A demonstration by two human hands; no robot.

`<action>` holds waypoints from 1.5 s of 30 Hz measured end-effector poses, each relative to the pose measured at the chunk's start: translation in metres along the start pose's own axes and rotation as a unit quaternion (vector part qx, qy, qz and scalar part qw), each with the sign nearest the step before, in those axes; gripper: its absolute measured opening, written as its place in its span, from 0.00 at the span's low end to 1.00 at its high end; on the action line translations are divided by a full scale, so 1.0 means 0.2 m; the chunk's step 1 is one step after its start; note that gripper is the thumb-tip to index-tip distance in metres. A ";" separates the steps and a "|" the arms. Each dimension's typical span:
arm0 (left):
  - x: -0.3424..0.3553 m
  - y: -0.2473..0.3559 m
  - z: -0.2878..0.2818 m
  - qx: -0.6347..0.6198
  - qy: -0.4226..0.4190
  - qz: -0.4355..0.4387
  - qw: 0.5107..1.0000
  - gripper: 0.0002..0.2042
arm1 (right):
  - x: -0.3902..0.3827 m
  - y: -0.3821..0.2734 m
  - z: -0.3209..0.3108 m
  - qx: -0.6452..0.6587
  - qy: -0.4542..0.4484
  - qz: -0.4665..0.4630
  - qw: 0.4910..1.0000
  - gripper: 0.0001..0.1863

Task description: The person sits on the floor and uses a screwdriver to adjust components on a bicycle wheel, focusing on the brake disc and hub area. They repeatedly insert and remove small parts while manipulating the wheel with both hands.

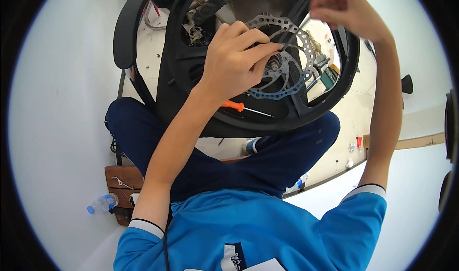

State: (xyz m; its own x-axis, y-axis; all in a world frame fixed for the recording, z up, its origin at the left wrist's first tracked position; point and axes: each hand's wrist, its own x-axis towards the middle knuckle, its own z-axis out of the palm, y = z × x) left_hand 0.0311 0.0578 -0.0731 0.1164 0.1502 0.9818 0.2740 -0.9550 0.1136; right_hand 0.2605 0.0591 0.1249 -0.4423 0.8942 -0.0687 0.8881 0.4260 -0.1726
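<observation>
The left grip (236, 56) bends over the disc (287, 66) at upper centre and the blurred right grip (351, 14) curls at upper right, whether either clasps anything I cannot tell, with the wheel (330, 104) and orange screwdriver (234, 105) beneath, then the floor (340, 146).

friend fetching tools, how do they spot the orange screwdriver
Find the big black wheel, then its silver perforated disc. The screwdriver lies between that disc and the rim nearest the lap; its bright orange handle stands out against the surrounding black.

White lettering (234, 259) on shirt (253, 218), bottle label (112, 201) illegible
</observation>
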 end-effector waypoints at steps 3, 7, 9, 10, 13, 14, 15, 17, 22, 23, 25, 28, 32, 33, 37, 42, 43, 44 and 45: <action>-0.02 -0.01 -0.05 0.020 -0.011 -0.010 1.000 0.12 | -0.17 -0.01 0.24 0.082 0.152 0.025 0.985 0.13; -0.03 -0.01 -0.04 0.016 -0.014 -0.010 1.000 0.13 | -0.43 -0.09 0.70 0.069 0.377 0.073 0.921 0.10; -0.02 -0.01 -0.03 0.016 -0.013 -0.009 1.000 0.13 | -0.49 -0.16 0.92 0.049 0.434 0.088 0.895 0.07; -0.01 -0.01 -0.04 0.016 -0.016 -0.009 1.000 0.13 | -0.51 -0.20 1.02 0.054 0.437 0.109 0.891 0.06; -0.03 -0.01 -0.06 0.024 -0.028 -0.014 0.999 0.13 | -0.48 -0.38 1.24 0.098 0.427 0.124 0.890 0.05; -0.03 -0.01 -0.06 0.027 -0.029 -0.014 0.999 0.13 | -0.46 -0.44 1.29 0.125 0.421 0.125 0.890 0.05; -0.03 -0.02 -0.05 0.026 -0.026 -0.010 0.999 0.12 | -0.45 -0.48 1.32 0.180 0.399 0.131 0.890 0.05; -0.03 -0.01 -0.05 0.020 -0.028 -0.008 0.999 0.12 | -0.42 -0.52 1.35 0.261 0.395 0.131 0.871 0.05; 0.00 0.01 -0.05 0.001 -0.012 -0.007 1.000 0.11 | -0.48 -0.51 1.27 0.260 0.386 0.122 0.876 0.10; 0.01 0.02 -0.06 -0.001 -0.007 -0.006 1.000 0.11 | -0.49 -0.49 1.24 0.245 0.388 0.104 0.882 0.10; 0.02 0.03 -0.06 -0.005 -0.001 -0.009 1.000 0.11 | -0.53 -0.46 1.16 0.204 0.375 0.106 0.898 0.07; 0.00 -0.01 -0.08 -0.001 0.000 -0.021 1.000 0.11 | -0.55 -0.34 0.99 0.152 0.383 0.128 0.902 0.06; -0.02 -0.01 -0.06 -0.017 -0.010 -0.035 0.999 0.10 | -0.48 -0.25 0.70 0.104 0.403 0.073 0.906 0.06; -0.02 0.00 -0.05 -0.017 -0.010 -0.035 0.999 0.10 | -0.46 -0.24 0.64 0.104 0.391 0.063 0.912 0.05; -0.02 0.00 -0.04 -0.012 0.000 -0.038 0.999 0.10 | -0.37 -0.21 0.50 0.102 0.367 0.008 0.925 0.05; -0.01 0.01 -0.05 -0.020 -0.002 -0.049 0.999 0.10 | -0.25 -0.09 0.37 0.127 0.309 -0.052 0.941 0.06; -0.01 0.01 -0.05 -0.022 -0.005 -0.050 0.998 0.10 | -0.22 -0.06 0.33 0.133 0.281 -0.059 0.949 0.07; 0.00 0.01 -0.05 -0.023 -0.011 -0.050 0.998 0.10 | -0.19 -0.05 0.31 0.145 0.259 -0.081 0.952 0.07; 0.00 0.01 -0.06 -0.024 -0.016 -0.050 0.998 0.10 | -0.16 -0.03 0.28 0.145 0.239 -0.090 0.956 0.07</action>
State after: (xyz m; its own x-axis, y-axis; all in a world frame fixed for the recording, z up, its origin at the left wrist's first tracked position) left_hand 0.0208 0.0534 -0.0704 0.1211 0.2525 0.9600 0.2401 -0.9458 0.2185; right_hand 0.2621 0.0193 0.0743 -0.4154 0.8004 0.4323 0.7002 0.5847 -0.4097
